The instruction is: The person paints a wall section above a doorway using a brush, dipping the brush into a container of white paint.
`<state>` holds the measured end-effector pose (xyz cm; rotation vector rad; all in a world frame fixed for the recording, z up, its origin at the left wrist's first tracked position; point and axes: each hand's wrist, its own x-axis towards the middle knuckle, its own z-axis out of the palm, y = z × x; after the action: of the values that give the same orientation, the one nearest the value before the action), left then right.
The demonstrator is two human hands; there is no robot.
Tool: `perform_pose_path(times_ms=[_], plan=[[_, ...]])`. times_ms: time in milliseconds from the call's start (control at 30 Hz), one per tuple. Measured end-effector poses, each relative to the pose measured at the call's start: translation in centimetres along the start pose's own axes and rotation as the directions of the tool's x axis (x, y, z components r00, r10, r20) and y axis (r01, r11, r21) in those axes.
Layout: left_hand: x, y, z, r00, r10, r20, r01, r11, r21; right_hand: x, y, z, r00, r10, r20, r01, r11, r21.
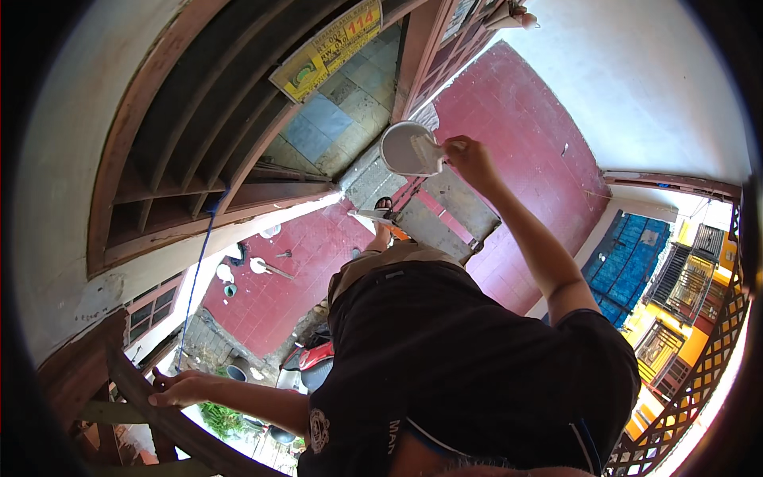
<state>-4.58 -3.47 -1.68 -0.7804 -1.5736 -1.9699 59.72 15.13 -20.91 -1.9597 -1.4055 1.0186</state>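
Observation:
My right hand (471, 158) is closed at the rim of a round pail (392, 170) with a pale grey inside, held out in front of me. A whitish thing, perhaps a brush or cloth, lies against the pail's inner side by my fingers; its kind is hard to tell. On the other side, my left hand (179, 389) rests its fingers on a dark wooden beam (137, 381) at the lower left. Below the pail, my sandalled foot (384, 204) shows near what looks like a ladder's orange-marked part (396, 231).
A wooden louvred vent frame (170, 125) with a yellow plate is at the upper left, a blue cord (199, 268) hanging from it. Far below, red floor tiles (310, 250) hold a white container (257, 265) and tools. A motorcycle (313, 358) stands below; a lattice (709, 364) runs at right.

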Motion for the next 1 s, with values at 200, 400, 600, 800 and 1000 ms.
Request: perform_pose_path(times_ms=[200, 400, 600, 800, 1000], plan=[[-0.2, 0.8, -0.3, 1.0, -0.01, 0.027, 0.008, 0.999, 0.046, 7.6, 8.2, 11.6, 0.992, -0.074, -0.103, 0.059, 0.988, -0.142], [-0.1, 1.3, -0.2, 0.999, -0.043, 0.03, 0.041, 0.998, 0.054, 12.5, 12.1, 17.9, 0.987, -0.057, -0.151, 0.027, 0.98, -0.197], [-0.7, 2.6, 1.0, 0.996, 0.031, 0.087, -0.034, 0.999, 0.039, 14.4, 14.7, 20.4, 0.981, 0.19, -0.047, -0.194, 0.911, -0.363], [-1.6, 3.8, 2.3, 0.986, 0.062, 0.152, -0.078, 0.992, 0.098, 15.2, 15.8, 21.4, 0.975, 0.213, -0.067, -0.222, 0.899, -0.378], [-1.4, 4.1, 2.5, 0.996, -0.016, 0.086, 0.014, 1.0, 0.018, 15.0, 15.5, 20.0, 0.991, 0.096, -0.089, -0.121, 0.931, -0.344]])
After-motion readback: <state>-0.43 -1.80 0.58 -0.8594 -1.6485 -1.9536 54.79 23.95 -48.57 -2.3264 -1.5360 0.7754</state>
